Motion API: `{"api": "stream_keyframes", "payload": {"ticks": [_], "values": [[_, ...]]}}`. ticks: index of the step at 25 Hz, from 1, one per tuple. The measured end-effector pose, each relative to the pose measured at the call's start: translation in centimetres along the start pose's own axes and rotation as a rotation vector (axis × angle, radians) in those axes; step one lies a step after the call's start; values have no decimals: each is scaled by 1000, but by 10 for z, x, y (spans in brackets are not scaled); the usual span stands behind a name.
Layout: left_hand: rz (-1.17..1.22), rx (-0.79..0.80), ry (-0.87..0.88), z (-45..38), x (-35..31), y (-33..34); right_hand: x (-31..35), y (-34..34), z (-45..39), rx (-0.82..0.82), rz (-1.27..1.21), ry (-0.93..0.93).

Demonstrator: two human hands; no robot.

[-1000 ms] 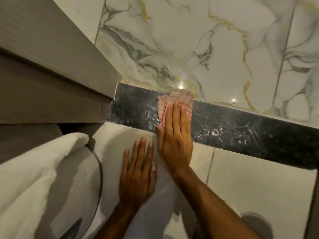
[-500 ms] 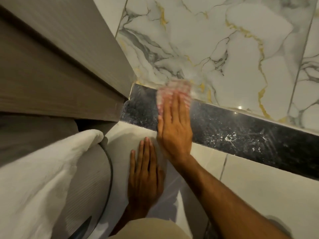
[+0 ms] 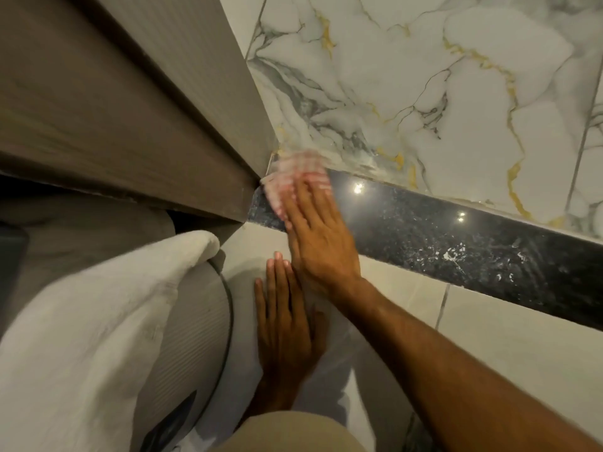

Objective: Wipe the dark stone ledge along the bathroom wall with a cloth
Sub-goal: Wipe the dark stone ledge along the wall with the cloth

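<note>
The dark speckled stone ledge (image 3: 456,236) runs along the marble wall from the wooden panel at the left down to the right edge. A pink-and-white checked cloth (image 3: 293,176), blurred by motion, lies on the ledge's left end against the corner. My right hand (image 3: 318,236) presses flat on the cloth, fingers stretched over it. My left hand (image 3: 287,324) lies flat with fingers together on the pale tile below the ledge, holding nothing. White specks mark the ledge further right.
A brown wooden panel (image 3: 130,109) closes off the ledge's left end. A folded white towel (image 3: 91,321) lies on a ribbed grey round surface (image 3: 189,337) at lower left. White marble tile with gold veins (image 3: 440,93) rises behind the ledge.
My right hand has slid the cloth left along the ledge into the corner by the wooden panel. The left hand stays flat on the tile. The camera has shifted.
</note>
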State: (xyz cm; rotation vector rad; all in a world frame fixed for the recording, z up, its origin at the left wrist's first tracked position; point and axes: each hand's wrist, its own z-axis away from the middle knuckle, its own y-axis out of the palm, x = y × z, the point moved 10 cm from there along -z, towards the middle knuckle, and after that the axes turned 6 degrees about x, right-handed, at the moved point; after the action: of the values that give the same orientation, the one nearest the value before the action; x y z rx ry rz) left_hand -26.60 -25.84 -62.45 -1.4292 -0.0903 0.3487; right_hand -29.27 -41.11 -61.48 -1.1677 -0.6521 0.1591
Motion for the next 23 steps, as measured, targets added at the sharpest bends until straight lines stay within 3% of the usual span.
{"api": "stream_keyframes", "payload": {"ticks": [2,4,9,10,12,15,17,21,23], "values": [[16,16,-78,1,11,-4,18,15,27,49,130,-278],[40,29,-99,2,18,-7,3,15,69,62,186,-372],[13,37,-89,1,20,-4,-41,-15,14,-88,27,173],[9,18,-78,0,19,-4,-28,-12,-4,-57,37,157],[10,-8,-70,2,19,-3,3,5,-9,24,109,-62],[15,4,-76,4,17,-6,6,17,54,87,232,-355],[-6,41,-79,2,16,-4,-26,7,72,47,206,-286],[-24,38,-87,3,20,-1,-41,-22,-2,-85,95,117],[-12,16,-83,3,20,0,-7,-8,-20,-22,138,-7]]}}
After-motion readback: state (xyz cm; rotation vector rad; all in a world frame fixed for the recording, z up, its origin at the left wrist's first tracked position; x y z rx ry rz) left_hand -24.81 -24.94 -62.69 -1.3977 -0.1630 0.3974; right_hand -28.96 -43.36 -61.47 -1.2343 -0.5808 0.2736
